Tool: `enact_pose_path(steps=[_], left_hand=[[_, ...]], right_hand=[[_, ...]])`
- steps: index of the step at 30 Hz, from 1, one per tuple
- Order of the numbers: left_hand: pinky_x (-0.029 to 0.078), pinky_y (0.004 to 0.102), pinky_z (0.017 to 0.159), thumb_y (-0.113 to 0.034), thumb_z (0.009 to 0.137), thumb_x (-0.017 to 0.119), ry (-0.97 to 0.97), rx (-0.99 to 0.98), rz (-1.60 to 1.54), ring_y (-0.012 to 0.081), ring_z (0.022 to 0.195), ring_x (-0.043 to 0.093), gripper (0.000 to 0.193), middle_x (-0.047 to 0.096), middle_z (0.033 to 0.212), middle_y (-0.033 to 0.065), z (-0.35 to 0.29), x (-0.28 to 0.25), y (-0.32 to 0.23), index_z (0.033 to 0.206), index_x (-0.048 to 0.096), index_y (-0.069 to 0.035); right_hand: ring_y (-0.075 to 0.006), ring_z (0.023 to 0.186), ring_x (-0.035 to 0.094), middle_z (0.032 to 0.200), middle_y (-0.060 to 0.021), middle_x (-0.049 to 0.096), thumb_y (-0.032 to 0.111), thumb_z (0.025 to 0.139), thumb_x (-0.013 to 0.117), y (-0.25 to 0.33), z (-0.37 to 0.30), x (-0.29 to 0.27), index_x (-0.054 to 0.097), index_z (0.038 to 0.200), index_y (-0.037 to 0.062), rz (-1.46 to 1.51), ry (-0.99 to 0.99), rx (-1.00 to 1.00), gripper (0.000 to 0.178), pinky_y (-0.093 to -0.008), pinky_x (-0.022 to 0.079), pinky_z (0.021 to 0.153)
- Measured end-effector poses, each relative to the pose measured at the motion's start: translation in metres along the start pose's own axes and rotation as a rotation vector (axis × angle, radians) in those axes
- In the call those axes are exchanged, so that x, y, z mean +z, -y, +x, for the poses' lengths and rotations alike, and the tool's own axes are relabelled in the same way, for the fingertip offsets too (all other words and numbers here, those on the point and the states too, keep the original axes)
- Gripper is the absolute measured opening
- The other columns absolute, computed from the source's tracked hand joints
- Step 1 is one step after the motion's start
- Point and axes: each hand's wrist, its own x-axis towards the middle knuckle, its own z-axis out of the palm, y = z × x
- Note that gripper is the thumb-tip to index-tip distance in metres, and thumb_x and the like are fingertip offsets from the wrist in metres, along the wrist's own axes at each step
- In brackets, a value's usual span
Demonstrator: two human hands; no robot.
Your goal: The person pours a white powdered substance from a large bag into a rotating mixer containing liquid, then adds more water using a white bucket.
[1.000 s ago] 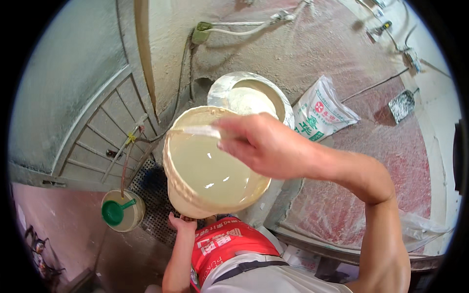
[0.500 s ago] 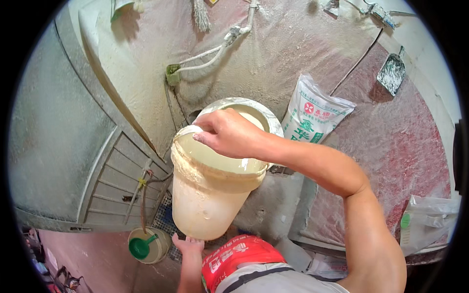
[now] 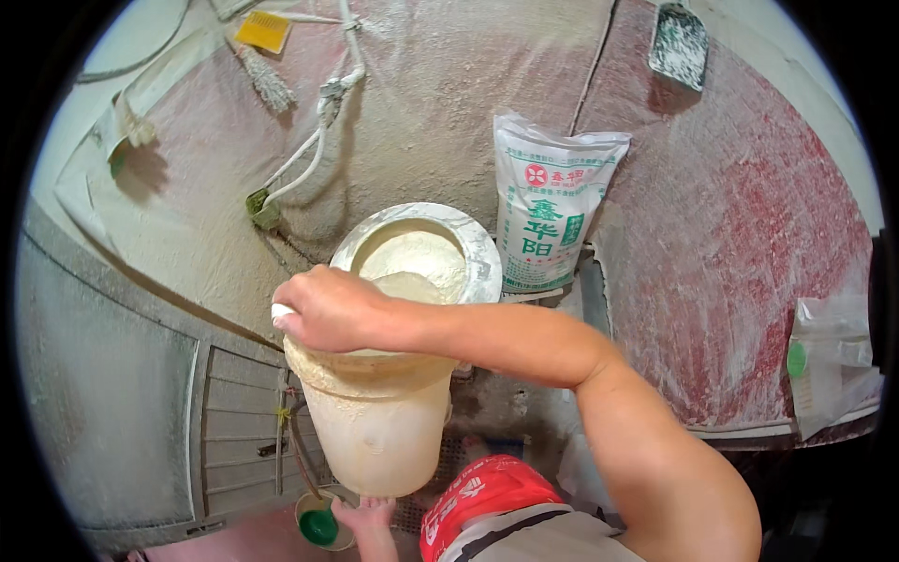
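Note:
A large off-white plastic bucket (image 3: 375, 426), crusted around its upper edge, leans away from me toward a round opening with a wide grey-white rim (image 3: 479, 272). Pale, creamy material (image 3: 426, 258) fills that opening. More pale material shows at the bucket's far lip; I cannot tell whether it flows. My right hand (image 3: 332, 309) is closed on the left side of the bucket's rim, its forearm crossing over the mouth and hiding much of the inside. Beneath the bucket's base, my left hand (image 3: 367, 515) supports it from below, its fingers partly hidden.
A white printed sack (image 3: 543, 211) stands right of the opening. A smaller bucket with a green scoop (image 3: 320, 527) is at lower left, near a metal barred frame (image 3: 243, 421). White pipes (image 3: 314, 155), a brush (image 3: 267, 84) and a dustpan (image 3: 679, 47) are along the wall.
The view has shifted, bringing the sack and round opening into fuller sight. The bucket tips more toward the opening, with my right hand still at its rim and my left still underneath.

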Motion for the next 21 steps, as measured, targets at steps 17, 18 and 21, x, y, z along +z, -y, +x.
enact_pose_path(steps=[17, 18, 21], left_hand=[[0.028, 0.0527, 0.096, -0.058, 0.069, 0.045, -0.090, 0.047, 0.078, 0.0271, 0.118, 0.037, 0.075, 0.041, 0.125, 0.0115, -0.023, 0.023, -0.006, 0.121, 0.042, -0.003], [0.028, 0.0528, 0.096, -0.058, 0.069, 0.045, -0.087, 0.050, 0.079, 0.0274, 0.118, 0.037, 0.075, 0.041, 0.125, 0.0118, -0.027, 0.025, -0.005, 0.121, 0.042, -0.003], [0.029, 0.0520, 0.096, -0.057, 0.069, 0.046, -0.081, 0.059, 0.076, 0.0272, 0.118, 0.038, 0.075, 0.042, 0.125, 0.0123, -0.027, 0.025, -0.008, 0.120, 0.042, -0.002]], right_hand=[[-0.0381, 0.068, 0.058, 0.068, -0.0213, 0.059, 0.016, 0.077, 0.054, -0.011, -0.009, 0.004, 0.060, 0.076, -0.0015, 0.019, -0.138, 0.020, 0.018, -0.0444, 0.047, 0.063], [-0.0382, 0.067, 0.058, 0.068, -0.0214, 0.059, 0.016, 0.077, 0.055, -0.011, -0.010, 0.004, 0.060, 0.076, -0.0018, 0.017, -0.138, 0.019, 0.018, -0.0445, 0.047, 0.063], [-0.0378, 0.067, 0.059, 0.067, -0.0214, 0.059, 0.015, 0.077, 0.054, -0.014, -0.010, 0.007, 0.060, 0.075, -0.0020, -0.014, -0.111, 0.035, 0.018, -0.0446, 0.047, 0.063]])
